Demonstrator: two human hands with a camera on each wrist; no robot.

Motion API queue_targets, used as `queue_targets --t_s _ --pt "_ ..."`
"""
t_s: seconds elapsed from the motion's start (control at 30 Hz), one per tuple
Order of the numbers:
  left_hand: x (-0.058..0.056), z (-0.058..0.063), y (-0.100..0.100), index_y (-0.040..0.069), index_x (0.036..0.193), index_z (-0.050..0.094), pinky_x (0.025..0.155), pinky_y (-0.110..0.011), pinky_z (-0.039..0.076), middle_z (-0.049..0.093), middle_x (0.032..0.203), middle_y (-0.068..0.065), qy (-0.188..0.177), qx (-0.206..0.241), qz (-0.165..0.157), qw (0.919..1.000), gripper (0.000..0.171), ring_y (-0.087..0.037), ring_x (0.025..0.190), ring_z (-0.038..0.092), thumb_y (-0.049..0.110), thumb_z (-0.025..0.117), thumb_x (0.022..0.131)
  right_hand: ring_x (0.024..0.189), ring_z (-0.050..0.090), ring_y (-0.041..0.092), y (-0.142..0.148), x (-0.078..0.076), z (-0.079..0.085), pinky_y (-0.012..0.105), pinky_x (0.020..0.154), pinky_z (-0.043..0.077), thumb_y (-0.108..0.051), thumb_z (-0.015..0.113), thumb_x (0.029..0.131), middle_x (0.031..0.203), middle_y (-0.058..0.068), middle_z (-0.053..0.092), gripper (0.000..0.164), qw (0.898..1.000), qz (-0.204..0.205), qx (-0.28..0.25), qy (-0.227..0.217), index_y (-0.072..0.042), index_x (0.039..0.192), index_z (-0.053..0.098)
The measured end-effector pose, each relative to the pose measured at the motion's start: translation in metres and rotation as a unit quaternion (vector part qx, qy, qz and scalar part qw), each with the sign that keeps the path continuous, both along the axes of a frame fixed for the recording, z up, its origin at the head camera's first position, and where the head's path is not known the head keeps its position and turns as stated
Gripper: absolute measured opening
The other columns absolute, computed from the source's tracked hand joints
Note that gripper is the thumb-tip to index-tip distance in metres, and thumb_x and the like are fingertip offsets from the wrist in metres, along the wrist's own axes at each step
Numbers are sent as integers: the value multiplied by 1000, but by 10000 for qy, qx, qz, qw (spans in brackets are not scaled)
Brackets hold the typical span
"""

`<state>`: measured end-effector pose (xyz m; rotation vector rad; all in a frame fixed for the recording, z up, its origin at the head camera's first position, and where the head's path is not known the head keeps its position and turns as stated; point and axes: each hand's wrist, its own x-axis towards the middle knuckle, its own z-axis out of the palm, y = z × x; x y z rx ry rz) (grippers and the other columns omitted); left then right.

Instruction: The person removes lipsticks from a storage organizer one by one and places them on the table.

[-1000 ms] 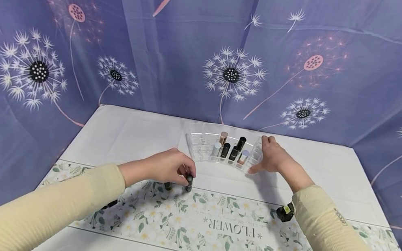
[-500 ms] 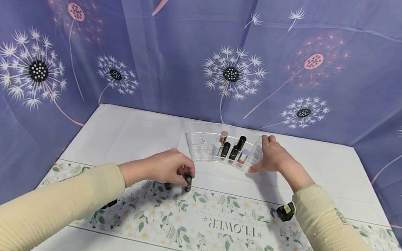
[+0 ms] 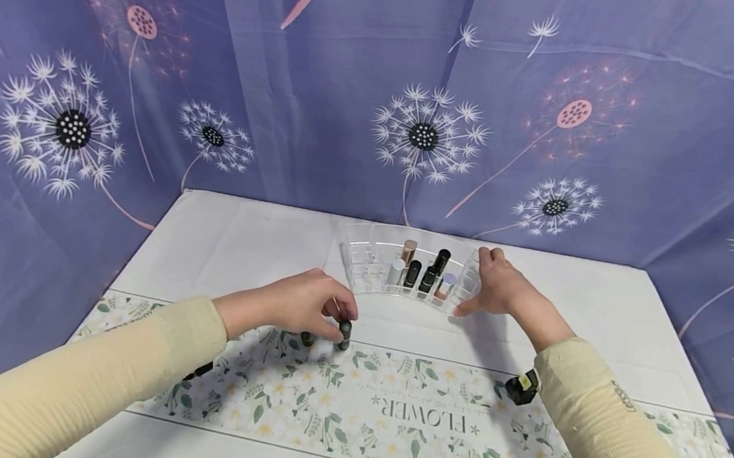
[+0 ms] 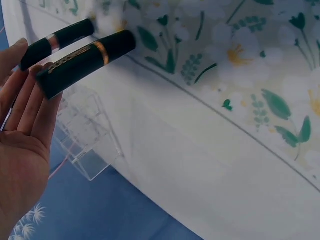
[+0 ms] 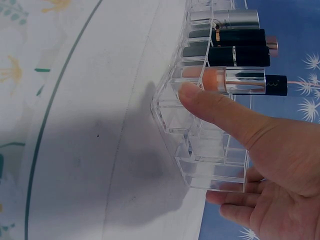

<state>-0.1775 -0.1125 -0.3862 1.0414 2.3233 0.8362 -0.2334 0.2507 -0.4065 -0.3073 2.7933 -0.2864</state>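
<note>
My left hand pinches the top of a dark lipstick tube standing at the edge of the floral band. In the left wrist view this lipstick tube has a rose-coloured ring, with the thumb at its end. A second dark lipstick tube with a gold ring stands beside it, nearer the wrist. My right hand grips the right end of the clear lipstick organizer, thumb at the front, fingers behind. Several lipsticks stand in its slots, among them a silvery one and a peach one.
A black object with a yellow label lies beside the right sleeve. Another black item is partly hidden by the left sleeve. A purple dandelion-print curtain hangs behind the white table.
</note>
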Motion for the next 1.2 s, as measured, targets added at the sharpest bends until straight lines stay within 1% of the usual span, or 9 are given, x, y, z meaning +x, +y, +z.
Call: queue_targets --t_s 0.1,0.23,0.33,0.47,0.7,0.8,0.9,1.07,1.2 --pt "-3 4 1 11 116 78 93 -29 62 78 112 0 -12 133 -28 9999 26 -9 100 76 14 87 91 132 48 61 0 1 0 66 112 45 -48 100 71 147 46 31 134 10000 2 -8 -14 19 155 19" --pt "-6 11 5 11 115 78 93 -30 63 78 112 -1 -58 305 -6 9995 27 -12 101 77 14 88 90 133 47 62 1 1 1 67 113 44 -48 100 71 149 47 30 136 10000 15 -14 -35 19 156 17" --pt "-9 15 8 10 115 78 94 -32 63 78 112 -1 -103 374 36 9992 28 -15 103 78 13 89 89 134 46 62 1 2 1 67 113 44 -49 100 71 149 47 29 136 10000 34 -13 -25 19 156 17" --pt "-14 21 12 10 116 78 95 -31 62 78 113 0 -62 382 101 9992 29 -15 105 77 15 89 90 134 45 62 2 2 1 67 114 43 -49 100 71 149 47 29 137 10000 41 -7 -14 19 156 17" --pt "-28 31 20 10 118 78 94 -26 61 78 113 0 68 403 217 9989 33 -14 105 77 16 90 88 135 45 62 3 2 0 67 114 44 -49 99 71 150 47 29 137 10000 35 17 -19 19 156 17" --pt "-33 34 24 9 118 79 94 -27 61 78 113 -1 117 445 273 9986 33 -14 105 77 16 90 88 134 46 61 3 2 0 67 113 44 -49 100 71 150 46 29 137 10000 15 8 -15 19 156 17" --pt "-39 36 28 9 118 79 93 -27 61 78 114 -2 199 531 330 9978 33 -17 105 77 16 90 88 133 47 61 3 2 0 67 113 45 -49 100 70 150 46 29 138 10000 -4 -11 -5 19 156 17" --pt "-48 33 35 7 122 77 94 -27 61 77 116 -5 361 726 484 9955 36 -22 107 77 16 90 89 133 47 61 4 2 -2 66 113 44 -50 100 70 151 46 29 139 10000 2 -29 13 18 157 16" --pt "-52 31 39 6 125 76 97 -32 61 76 118 -7 387 765 622 9944 40 -25 110 76 16 89 89 133 47 61 3 1 -3 66 113 45 -50 100 70 151 46 29 139 10000 18 -48 38 19 157 16"
